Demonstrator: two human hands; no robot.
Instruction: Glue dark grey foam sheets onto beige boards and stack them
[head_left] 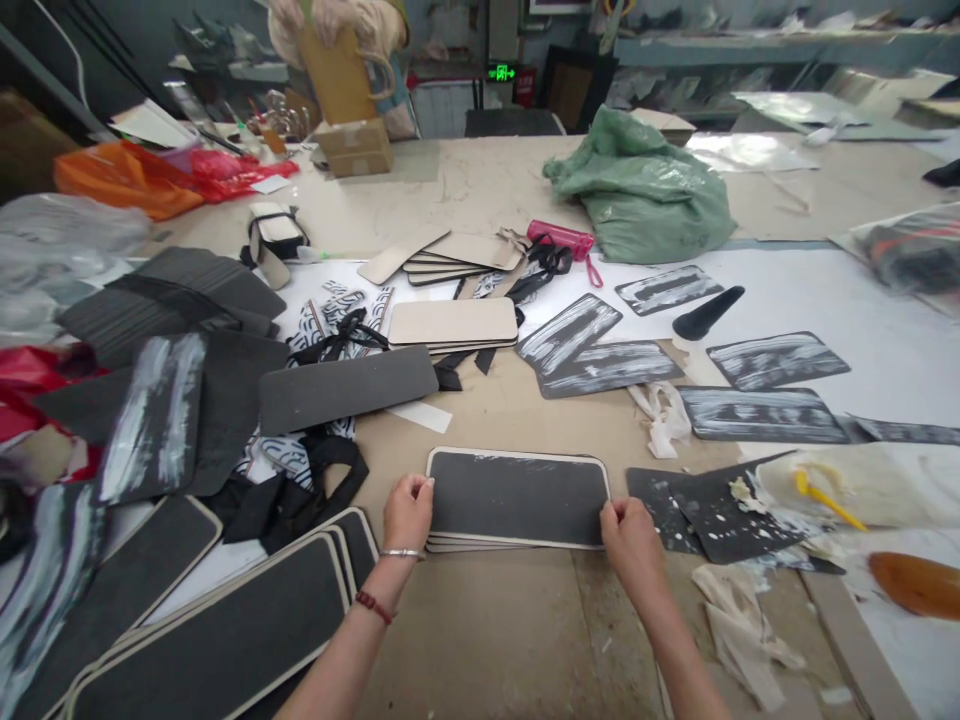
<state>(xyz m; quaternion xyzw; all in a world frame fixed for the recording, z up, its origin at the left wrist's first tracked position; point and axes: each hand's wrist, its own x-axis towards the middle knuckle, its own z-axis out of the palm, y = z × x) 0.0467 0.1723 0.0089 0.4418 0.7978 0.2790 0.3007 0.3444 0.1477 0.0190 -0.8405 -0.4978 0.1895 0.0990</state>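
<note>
A dark grey rectangular panel with rounded corners and a pale border point(517, 497) lies on top of similar panels in front of me. My left hand point(408, 515) pinches its left edge. At the right edge my right hand point(630, 540) has its fingers closed on the same panel. Whitish smears run along the panel's upper edge. To the left, larger dark panels with pale borders point(217, 630) lie stacked. Beyond the panel are a plain dark grey strip point(349, 388) and a pile of cream boards point(453, 322).
Dark pieces streaked with white point(763, 413) are spread at the right. A yellow-handled brush point(829, 500) lies on a stained sheet, near a brown oval object point(915, 584). A green plastic bag point(649, 190) stands farther back. Another person point(341, 40) is at the far side.
</note>
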